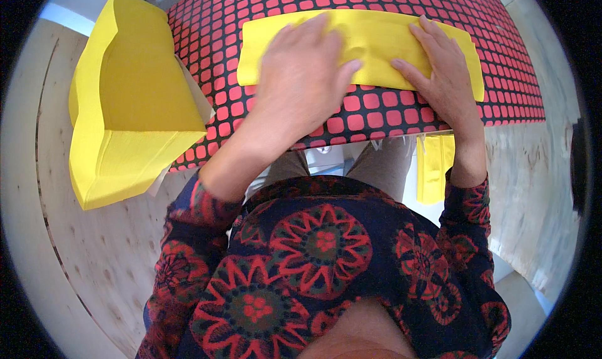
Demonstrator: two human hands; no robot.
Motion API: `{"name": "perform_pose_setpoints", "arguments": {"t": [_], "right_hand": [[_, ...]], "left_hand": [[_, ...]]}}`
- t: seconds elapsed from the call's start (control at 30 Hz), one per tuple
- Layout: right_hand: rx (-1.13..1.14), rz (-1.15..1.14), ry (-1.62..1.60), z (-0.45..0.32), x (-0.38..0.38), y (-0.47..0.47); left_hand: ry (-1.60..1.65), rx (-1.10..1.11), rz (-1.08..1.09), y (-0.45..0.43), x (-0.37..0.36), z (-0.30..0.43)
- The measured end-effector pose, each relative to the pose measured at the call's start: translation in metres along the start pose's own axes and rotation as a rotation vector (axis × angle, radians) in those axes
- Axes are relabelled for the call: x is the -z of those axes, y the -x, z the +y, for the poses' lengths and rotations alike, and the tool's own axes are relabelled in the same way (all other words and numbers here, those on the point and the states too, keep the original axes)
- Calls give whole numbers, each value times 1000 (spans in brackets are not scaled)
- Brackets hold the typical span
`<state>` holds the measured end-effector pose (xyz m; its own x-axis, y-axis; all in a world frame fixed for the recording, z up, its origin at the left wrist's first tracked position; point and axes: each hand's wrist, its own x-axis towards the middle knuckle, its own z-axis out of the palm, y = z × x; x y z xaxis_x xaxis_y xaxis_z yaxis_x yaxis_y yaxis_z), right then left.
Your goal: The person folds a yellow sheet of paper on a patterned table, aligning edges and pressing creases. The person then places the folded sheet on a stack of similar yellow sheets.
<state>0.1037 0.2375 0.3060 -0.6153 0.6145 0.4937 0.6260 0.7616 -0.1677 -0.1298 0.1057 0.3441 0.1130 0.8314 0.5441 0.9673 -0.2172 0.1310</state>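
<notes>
A folded yellow cloth (376,44) lies flat and lengthwise across a table cover patterned with pink-red squares on black (376,114). Over its left part is my left hand (303,72), blurred, with fingers spread and pointing away from me; whether it presses on the fabric cannot be told. My right hand (439,67) rests on the right part of the same cloth, palm down, thumb and fingers apart. Slight creases show in the fabric between the two hands. Neither hand grips anything. Part of the cloth is hidden beneath both hands.
A large stack of yellow fabric (141,86) stands at the table's left end, with pale sheet-like edges sticking out beside it. Another folded yellow piece (430,171) lies lower down, beyond the near table edge, by my right forearm. A pale wooden surface (103,236) spans the left.
</notes>
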Motion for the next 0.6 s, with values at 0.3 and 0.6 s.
{"name": "perform_pose_setpoints", "arguments": {"t": [0.3, 0.6], "right_hand": [[8, 14, 14, 3, -5, 2], [11, 40, -15, 5, -4, 1]], "left_hand": [[-44, 81, -71, -37, -85, 9], [-217, 327, -228, 21, -34, -43]]}}
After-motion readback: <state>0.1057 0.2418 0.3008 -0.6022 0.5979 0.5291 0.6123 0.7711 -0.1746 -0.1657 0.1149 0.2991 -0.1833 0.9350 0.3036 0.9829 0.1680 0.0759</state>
